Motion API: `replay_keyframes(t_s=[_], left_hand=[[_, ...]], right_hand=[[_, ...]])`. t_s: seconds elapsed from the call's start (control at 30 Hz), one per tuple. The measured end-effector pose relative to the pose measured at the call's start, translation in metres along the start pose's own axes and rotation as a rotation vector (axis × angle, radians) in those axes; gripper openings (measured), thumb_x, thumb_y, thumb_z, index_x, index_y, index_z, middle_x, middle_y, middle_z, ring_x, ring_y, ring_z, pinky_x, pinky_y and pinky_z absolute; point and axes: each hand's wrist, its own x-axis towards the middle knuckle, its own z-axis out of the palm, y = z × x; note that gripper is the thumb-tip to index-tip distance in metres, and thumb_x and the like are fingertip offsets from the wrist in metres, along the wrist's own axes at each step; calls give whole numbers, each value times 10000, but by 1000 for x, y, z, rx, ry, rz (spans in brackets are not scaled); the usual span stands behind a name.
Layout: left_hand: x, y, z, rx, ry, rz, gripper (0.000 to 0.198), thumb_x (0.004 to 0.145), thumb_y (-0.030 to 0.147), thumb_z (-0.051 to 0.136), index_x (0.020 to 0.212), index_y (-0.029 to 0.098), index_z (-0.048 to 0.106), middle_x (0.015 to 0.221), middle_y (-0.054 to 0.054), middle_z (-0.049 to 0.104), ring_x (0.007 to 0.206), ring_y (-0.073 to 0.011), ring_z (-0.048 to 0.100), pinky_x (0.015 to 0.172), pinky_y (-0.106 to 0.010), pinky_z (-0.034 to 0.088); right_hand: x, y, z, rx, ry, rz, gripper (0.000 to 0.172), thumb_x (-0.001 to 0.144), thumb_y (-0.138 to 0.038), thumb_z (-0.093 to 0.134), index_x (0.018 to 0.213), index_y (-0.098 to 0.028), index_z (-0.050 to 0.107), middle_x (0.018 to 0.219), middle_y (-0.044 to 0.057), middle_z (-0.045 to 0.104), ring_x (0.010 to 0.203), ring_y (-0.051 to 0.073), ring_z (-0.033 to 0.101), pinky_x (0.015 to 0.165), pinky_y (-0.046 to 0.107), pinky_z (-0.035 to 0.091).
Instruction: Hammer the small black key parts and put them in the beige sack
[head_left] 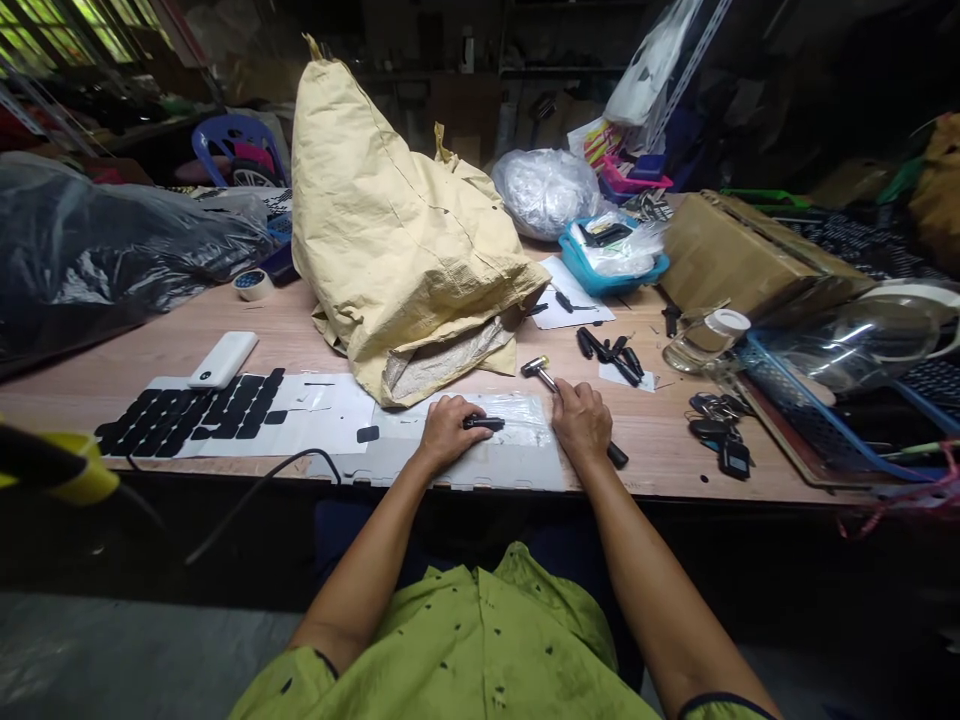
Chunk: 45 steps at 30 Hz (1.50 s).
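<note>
Both forearms come in from the bottom of the view and angle toward each other, elbows out, wrists low over the near edge of the table [300,340].

The left hand [448,432] sits palm down with the knuckles up. Its fingers are curled in and pinch one end of a small black piece [484,423], which lies flat and points right toward the other hand. The piece rests on a clear plastic sheet [517,412] on top of a pale grey panel [495,468], right in front of the person.

The right hand [581,422] is just beside it, fingers wrapped tight round the handle of a small hammer [537,368]. The metal head pokes out up and to the left, away from the body, and the black handle end sticks out of the fist on the lower right. The head looks low over the table, but I can't tell if it's actually touching.

Behind the hands there's a big yellow sack [390,230] slumped on the table. Off to the left, a white power bank [223,359] sits by a sheet covered in black squares [195,412]. A bunch of key fobs [720,430] lies well to the right.
</note>
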Motion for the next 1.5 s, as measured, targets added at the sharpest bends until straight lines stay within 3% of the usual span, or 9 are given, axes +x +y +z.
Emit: replay_keyframes(t_s=[0.2, 0.33, 0.43, 0.67, 1.2, 1.33, 1.5], left_hand=[[2, 3, -1, -30, -15, -31, 170, 774, 350, 828, 904, 255, 775, 922, -30, 689, 999, -245, 581, 920, -371, 421], [2, 6, -2, -61, -18, -60, 163, 744, 329, 849, 844, 234, 762, 897, -25, 695, 980, -237, 586, 903, -359, 427], [3, 6, -2, -81, -16, -69, 156, 735, 334, 847, 812, 238, 751, 885, -16, 696, 959, -228, 583, 892, -356, 430], [5, 4, 2, -80, -7, -57, 151, 732, 333, 834, 760, 236, 720, 832, 0, 674, 911, -211, 570, 868, -348, 417], [3, 8, 2, -92, 6, -60, 127, 741, 318, 836, 789, 238, 750, 879, -17, 703, 948, -230, 584, 895, -366, 428], [3, 10, 0, -86, 2, -63, 115, 743, 295, 835, 779, 230, 748, 881, -21, 707, 951, -233, 584, 893, -366, 424], [0, 10, -1, -84, 14, -59, 113, 750, 289, 822, 804, 222, 749, 879, -23, 706, 949, -233, 585, 883, -362, 422]], right_hand=[[-6, -1, -17, 167, -40, 57, 392, 948, -191, 501, 1288, -248, 686, 920, 73, 633, 846, 205, 545, 686, 292, 364], [-41, -18, -44, 487, 5, 2, 423, 996, -253, 417, 1350, -247, 649, 1111, 87, 701, 972, 204, 639, 795, 298, 488], [-72, -33, -57, 666, -79, -114, 419, 1009, -303, 415, 1354, -270, 651, 1109, 81, 729, 1015, 210, 668, 874, 332, 540], [-96, -48, -53, 703, -135, -139, 427, 1002, -257, 418, 1355, -286, 656, 1087, 73, 737, 1002, 199, 692, 872, 326, 577], [-88, -28, -46, 692, -114, -100, 384, 998, -283, 433, 1278, -255, 694, 1094, 81, 744, 1009, 205, 690, 864, 325, 552], [-57, -15, -39, 533, -28, -60, 391, 998, -258, 423, 1277, -250, 696, 1099, 86, 721, 979, 205, 662, 817, 309, 510], [-7, 8, -18, 151, -29, 10, 346, 948, -201, 526, 1223, -235, 733, 893, 71, 653, 806, 189, 540, 664, 277, 355]])
